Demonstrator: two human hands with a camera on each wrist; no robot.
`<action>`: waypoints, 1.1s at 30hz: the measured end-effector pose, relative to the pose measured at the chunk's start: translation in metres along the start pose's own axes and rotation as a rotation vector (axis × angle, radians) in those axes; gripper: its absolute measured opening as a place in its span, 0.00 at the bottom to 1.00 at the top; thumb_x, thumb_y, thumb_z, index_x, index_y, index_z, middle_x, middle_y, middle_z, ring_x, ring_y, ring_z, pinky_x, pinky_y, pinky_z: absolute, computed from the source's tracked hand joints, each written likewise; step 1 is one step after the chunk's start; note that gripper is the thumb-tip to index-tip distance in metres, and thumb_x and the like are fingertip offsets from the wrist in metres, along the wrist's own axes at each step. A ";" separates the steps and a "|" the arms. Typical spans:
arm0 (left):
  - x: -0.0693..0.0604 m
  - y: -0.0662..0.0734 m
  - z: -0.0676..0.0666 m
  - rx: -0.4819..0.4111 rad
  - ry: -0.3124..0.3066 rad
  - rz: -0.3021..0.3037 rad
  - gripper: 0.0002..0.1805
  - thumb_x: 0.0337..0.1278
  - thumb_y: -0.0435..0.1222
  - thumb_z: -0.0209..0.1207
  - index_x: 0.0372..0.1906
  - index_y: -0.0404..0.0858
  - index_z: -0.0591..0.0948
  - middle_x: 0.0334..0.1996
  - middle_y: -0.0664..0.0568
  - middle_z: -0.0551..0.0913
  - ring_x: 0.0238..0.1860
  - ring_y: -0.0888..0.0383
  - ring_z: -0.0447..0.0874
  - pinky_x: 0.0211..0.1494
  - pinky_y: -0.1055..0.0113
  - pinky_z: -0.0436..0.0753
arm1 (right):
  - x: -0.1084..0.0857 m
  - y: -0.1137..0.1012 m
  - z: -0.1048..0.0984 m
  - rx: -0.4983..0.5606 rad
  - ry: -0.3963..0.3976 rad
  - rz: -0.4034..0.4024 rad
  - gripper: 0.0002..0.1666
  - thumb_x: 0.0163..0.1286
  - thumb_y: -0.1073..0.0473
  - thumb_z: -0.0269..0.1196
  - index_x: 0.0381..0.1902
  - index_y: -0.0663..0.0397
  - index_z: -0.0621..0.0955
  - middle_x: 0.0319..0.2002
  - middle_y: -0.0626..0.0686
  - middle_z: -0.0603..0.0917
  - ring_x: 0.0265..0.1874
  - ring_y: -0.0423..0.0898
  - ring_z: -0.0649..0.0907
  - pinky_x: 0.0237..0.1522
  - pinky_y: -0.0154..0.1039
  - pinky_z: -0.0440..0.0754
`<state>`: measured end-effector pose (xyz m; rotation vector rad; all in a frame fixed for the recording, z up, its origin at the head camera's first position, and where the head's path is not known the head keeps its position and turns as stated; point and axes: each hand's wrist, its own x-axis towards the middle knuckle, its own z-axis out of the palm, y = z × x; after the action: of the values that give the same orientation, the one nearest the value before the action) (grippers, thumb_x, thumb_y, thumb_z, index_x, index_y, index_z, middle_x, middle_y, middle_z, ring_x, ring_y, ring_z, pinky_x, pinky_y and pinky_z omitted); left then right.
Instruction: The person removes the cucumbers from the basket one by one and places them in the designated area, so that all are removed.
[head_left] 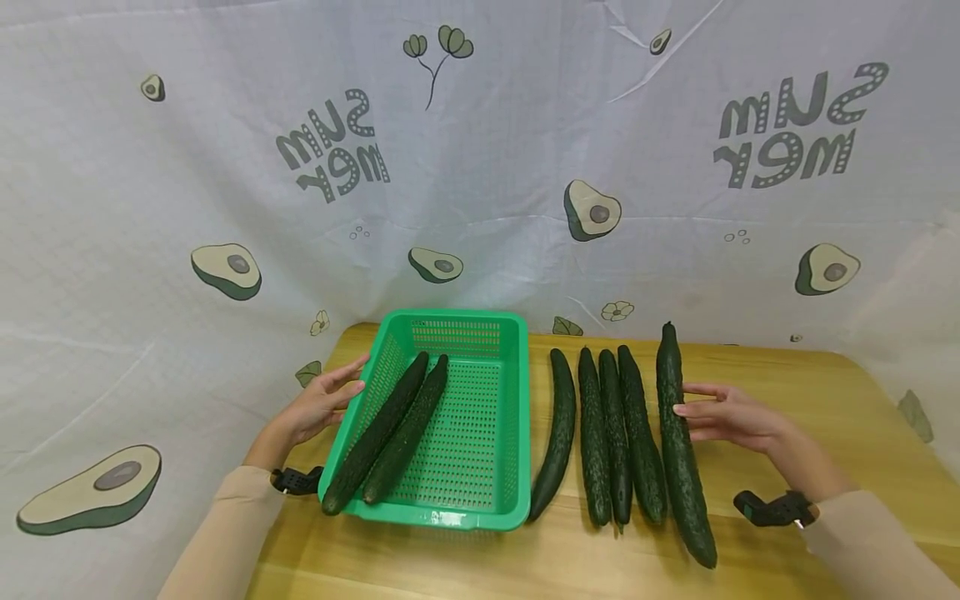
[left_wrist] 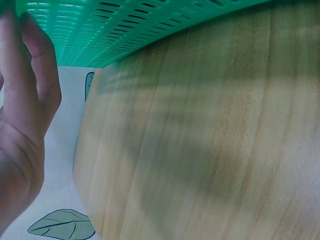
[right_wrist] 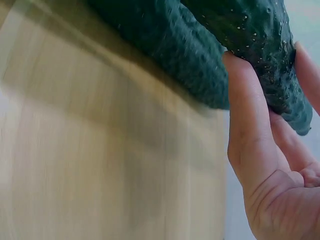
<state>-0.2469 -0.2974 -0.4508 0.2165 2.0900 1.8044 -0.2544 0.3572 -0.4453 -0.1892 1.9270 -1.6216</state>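
My right hand point(head_left: 738, 417) pinches a long dark green cucumber point(head_left: 678, 450) between thumb and fingers, at the right end of a row. In the right wrist view, this bumpy cucumber point(right_wrist: 260, 45) lies between the thumb and fingers, with another cucumber point(right_wrist: 165, 50) behind it. My left hand point(head_left: 318, 404) touches the left side of a green plastic basket point(head_left: 522, 417). The left wrist view shows its fingers fairly straight against the perforated basket wall point(left_wrist: 125, 25); their tips are partly out of frame. Two cucumbers point(head_left: 405, 442) lie slanted along the basket's left side.
Between basket and right hand, several cucumbers point(head_left: 594, 442) lie side by side on the wooden table point(head_left: 810, 383). A curved cucumber point(head_left: 558, 425) is closest to the basket's right wall. A white cloth point(head_left: 495, 167) with avocado prints hangs behind the table.
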 end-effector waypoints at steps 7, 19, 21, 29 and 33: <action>0.000 -0.003 -0.002 0.003 -0.004 0.004 0.36 0.78 0.41 0.51 0.81 0.47 0.49 0.78 0.38 0.44 0.24 0.65 0.62 0.25 0.68 0.63 | 0.004 0.005 -0.006 -0.032 0.004 0.020 0.50 0.78 0.61 0.57 0.73 0.82 0.36 0.67 0.77 0.63 0.58 0.59 0.78 0.53 0.52 0.81; 0.000 -0.003 0.001 -0.015 -0.012 0.006 0.36 0.78 0.40 0.51 0.81 0.47 0.50 0.78 0.38 0.44 0.19 0.62 0.54 0.28 0.60 0.58 | 0.017 0.018 -0.012 -0.029 0.061 0.098 0.50 0.77 0.61 0.58 0.74 0.80 0.37 0.68 0.79 0.60 0.62 0.68 0.74 0.53 0.52 0.80; 0.000 -0.003 0.001 -0.019 -0.007 0.006 0.36 0.78 0.39 0.51 0.81 0.46 0.50 0.78 0.37 0.45 0.19 0.63 0.54 0.28 0.60 0.57 | 0.018 0.019 -0.012 -0.023 0.069 0.105 0.50 0.77 0.62 0.59 0.74 0.80 0.38 0.68 0.79 0.62 0.60 0.66 0.75 0.53 0.53 0.80; -0.001 0.000 0.002 -0.018 -0.012 0.015 0.36 0.78 0.40 0.51 0.81 0.48 0.50 0.77 0.37 0.44 0.19 0.62 0.53 0.28 0.60 0.57 | 0.024 0.021 -0.014 0.000 0.066 0.114 0.51 0.76 0.63 0.59 0.74 0.80 0.38 0.59 0.67 0.77 0.52 0.56 0.83 0.52 0.53 0.81; -0.001 -0.001 0.001 -0.024 -0.013 0.026 0.35 0.78 0.39 0.51 0.81 0.47 0.51 0.77 0.35 0.43 0.19 0.62 0.52 0.27 0.61 0.57 | 0.026 0.022 -0.014 -0.003 0.079 0.113 0.50 0.76 0.63 0.59 0.74 0.80 0.39 0.58 0.67 0.77 0.52 0.56 0.83 0.51 0.53 0.81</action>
<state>-0.2456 -0.2974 -0.4513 0.2489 2.0647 1.8371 -0.2771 0.3617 -0.4744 -0.0173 1.9620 -1.5736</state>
